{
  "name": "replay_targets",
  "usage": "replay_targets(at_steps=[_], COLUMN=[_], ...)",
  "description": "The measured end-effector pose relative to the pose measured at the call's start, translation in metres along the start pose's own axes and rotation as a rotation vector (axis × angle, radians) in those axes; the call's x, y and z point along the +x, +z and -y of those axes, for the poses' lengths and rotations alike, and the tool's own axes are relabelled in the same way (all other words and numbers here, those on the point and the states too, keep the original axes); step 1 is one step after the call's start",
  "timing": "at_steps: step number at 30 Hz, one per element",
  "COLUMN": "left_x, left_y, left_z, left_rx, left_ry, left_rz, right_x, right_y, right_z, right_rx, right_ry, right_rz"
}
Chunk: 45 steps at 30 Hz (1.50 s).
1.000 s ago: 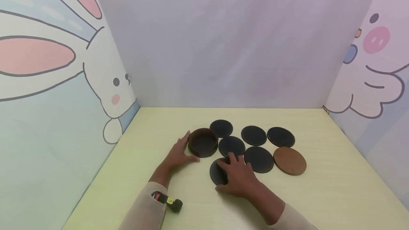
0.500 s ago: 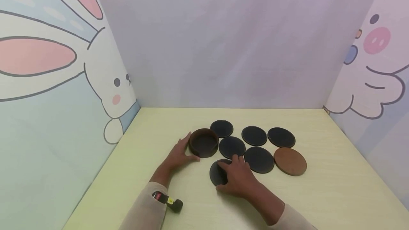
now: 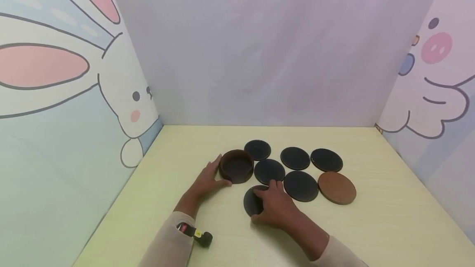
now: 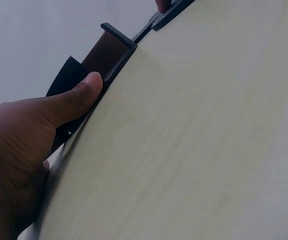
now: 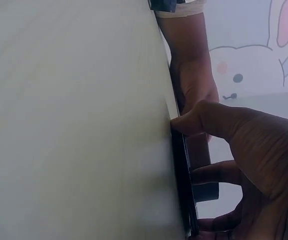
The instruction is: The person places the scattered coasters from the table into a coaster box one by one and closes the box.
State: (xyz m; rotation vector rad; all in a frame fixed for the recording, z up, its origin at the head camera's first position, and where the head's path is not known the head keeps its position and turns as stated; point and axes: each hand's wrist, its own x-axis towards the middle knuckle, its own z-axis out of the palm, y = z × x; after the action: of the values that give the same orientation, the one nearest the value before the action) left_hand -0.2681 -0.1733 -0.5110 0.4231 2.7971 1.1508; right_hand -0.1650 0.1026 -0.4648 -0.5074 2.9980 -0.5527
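Observation:
A round dark-brown coaster holder [image 3: 237, 173] with a cut-out in its front wall stands on the table. My left hand [image 3: 205, 181] holds it from the left, thumb at the front and fingers round the far side. In the left wrist view the thumb of the left hand [image 4: 59, 112] presses the wall of the coaster holder [image 4: 106, 57]. Closer to me, a round black coaster [image 3: 253, 202] lies flat, partly covered by my right hand [image 3: 278, 207]. The right wrist view has the right hand [image 5: 248, 155] gripping the black coaster's edge [image 5: 180, 165] between thumb and fingers.
Several other black coasters lie flat, among them one [image 3: 257, 150] behind the holder, one [image 3: 269, 171] beside it and one [image 3: 301, 186] by my right hand. A brown coaster [image 3: 337, 188] is farther right. A wall [image 3: 267, 52] closes off the table [image 3: 389, 217] at the back.
My right index finger has shifted slightly on the coaster. Otherwise both hands, the holder and the coasters stay where they were.

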Motion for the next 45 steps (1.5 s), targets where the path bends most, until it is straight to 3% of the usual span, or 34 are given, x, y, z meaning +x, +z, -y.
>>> replay_targets(at_steps=[22,31,45], left_x=[0.001,0.004,0.005], left_y=[-0.004,-0.005,-0.002], left_z=[0.007,0.009,0.012], left_rx=[-0.018,-0.028,-0.033], left_ry=[0.007,0.054,0.059], left_rz=[-0.011,-0.014,-0.017], right_x=[0.002,0.003,0.014], right_y=[-0.004,-0.012,-0.021], right_z=[-0.005,-0.009,-0.025], right_rx=[0.021,0.086,0.213], right_ry=[0.0,0.005,-0.027], right_rz=[-0.032,-0.027,-0.021])
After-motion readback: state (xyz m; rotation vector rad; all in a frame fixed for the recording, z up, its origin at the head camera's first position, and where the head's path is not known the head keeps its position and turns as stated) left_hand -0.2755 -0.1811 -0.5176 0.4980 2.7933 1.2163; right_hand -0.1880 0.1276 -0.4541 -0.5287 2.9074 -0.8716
